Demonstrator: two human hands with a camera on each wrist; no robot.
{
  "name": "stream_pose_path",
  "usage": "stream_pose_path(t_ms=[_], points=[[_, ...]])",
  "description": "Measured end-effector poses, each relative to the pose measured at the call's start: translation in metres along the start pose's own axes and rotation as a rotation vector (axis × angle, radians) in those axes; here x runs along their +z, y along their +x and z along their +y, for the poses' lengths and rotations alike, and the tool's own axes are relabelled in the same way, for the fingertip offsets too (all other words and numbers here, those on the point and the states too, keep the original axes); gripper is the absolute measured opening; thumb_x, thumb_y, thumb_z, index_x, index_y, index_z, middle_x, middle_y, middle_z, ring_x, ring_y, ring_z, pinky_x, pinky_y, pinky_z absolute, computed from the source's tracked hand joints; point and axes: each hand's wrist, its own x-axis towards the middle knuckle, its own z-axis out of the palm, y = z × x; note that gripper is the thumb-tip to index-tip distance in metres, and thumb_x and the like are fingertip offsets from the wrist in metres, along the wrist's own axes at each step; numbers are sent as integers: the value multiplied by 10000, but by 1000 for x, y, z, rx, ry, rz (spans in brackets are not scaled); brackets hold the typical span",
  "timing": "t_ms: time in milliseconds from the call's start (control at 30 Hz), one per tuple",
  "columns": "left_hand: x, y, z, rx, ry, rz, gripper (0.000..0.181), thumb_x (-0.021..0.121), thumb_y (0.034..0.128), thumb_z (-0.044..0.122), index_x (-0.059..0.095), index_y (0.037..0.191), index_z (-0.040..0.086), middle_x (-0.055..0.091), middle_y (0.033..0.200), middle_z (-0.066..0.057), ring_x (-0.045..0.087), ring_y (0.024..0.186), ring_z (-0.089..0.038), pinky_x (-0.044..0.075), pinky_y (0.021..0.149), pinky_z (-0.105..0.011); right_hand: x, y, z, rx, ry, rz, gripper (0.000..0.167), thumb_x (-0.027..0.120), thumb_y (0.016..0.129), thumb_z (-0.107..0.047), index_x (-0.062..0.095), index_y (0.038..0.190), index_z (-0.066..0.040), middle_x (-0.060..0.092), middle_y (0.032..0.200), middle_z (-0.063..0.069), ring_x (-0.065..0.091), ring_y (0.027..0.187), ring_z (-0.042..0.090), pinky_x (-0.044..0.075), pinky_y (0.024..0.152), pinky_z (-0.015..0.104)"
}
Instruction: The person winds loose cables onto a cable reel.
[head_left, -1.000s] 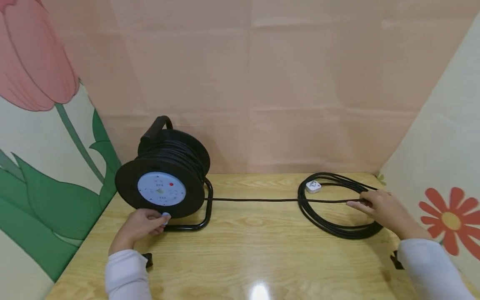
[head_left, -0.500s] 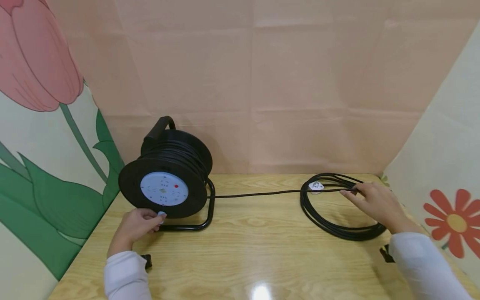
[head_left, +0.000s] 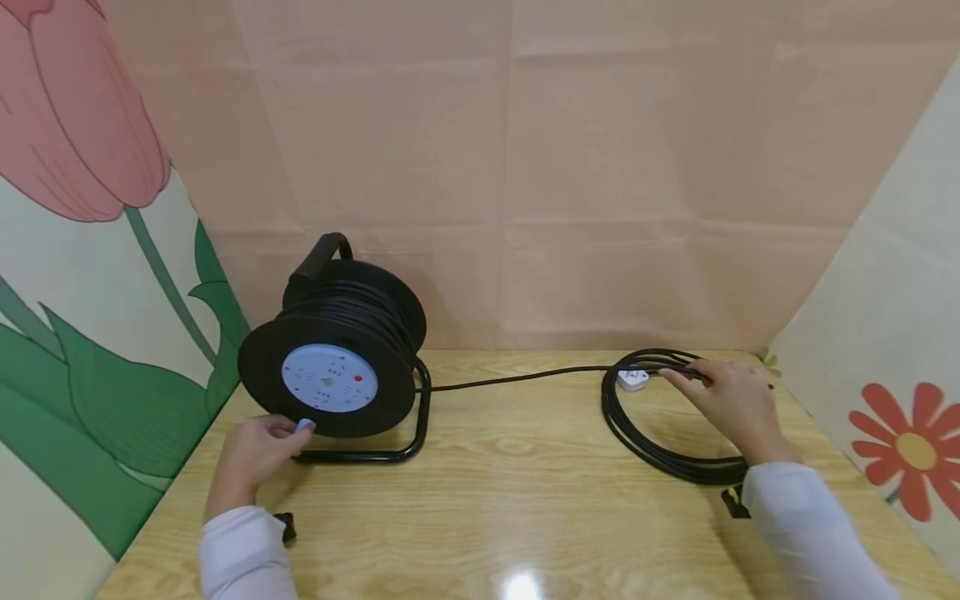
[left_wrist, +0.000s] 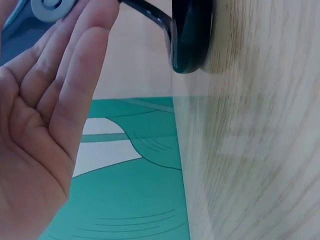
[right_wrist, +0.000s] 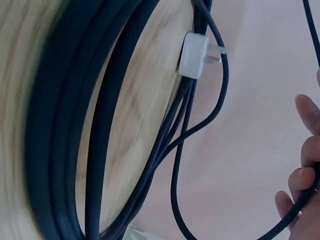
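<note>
On the left stands a black cable reel [head_left: 330, 333] with a pale blue socket face [head_left: 330, 378] and a black tube frame. My left hand [head_left: 251, 458] pinches the small pale blue knob [head_left: 303, 425] at the lower rim of the reel; the left wrist view shows that knob [left_wrist: 52, 10] at the fingers. A black cable [head_left: 517, 377] runs from the reel to my right hand [head_left: 738, 408], which holds it above a coil of cable [head_left: 652, 450]. Inside the coil lies a white plug [head_left: 633, 379], its pins visible in the right wrist view.
Everything stands on a light wooden table [head_left: 480, 508]. A pink-beige backdrop [head_left: 495, 167] rises behind it. Panels printed with flowers flank the table on both sides. Dark straps show at both wrists.
The reel has turned clockwise, its knob and my left hand swinging left along the bottom. My right hand has moved left and farther back, lifting the cable's right end toward the plug in view.
</note>
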Motion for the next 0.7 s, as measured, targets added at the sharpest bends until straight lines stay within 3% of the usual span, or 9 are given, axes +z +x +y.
stream_pose_path(t_ms=[200,500,700], points=[[-4,-3,-3,-31,-21,39,535,691,869,593,762,915,65,734,818,5,651,851,-221,521,690,-381,5,-1,-10,-6,-9,-6,460,683,905,-560,760,910,-106,450,558,-54,403,531,197,370,674,551],[-5,-6,-7,-42,-78,100,468,728,868,528,745,907,62,728,810,1,628,791,-181,487,659,-318,7,-2,-16,-16,-3,9,421,704,886,-561,731,854,-142,461,583,-52,406,559,202,364,669,533],[-6,-7,-7,-67,-118,110,470,721,877,519,725,919,51,719,798,4,625,767,-160,478,646,-309,7,-4,-15,-35,-27,-40,507,680,895,-582,773,987,-92,574,662,-27,471,561,163,379,501,403]])
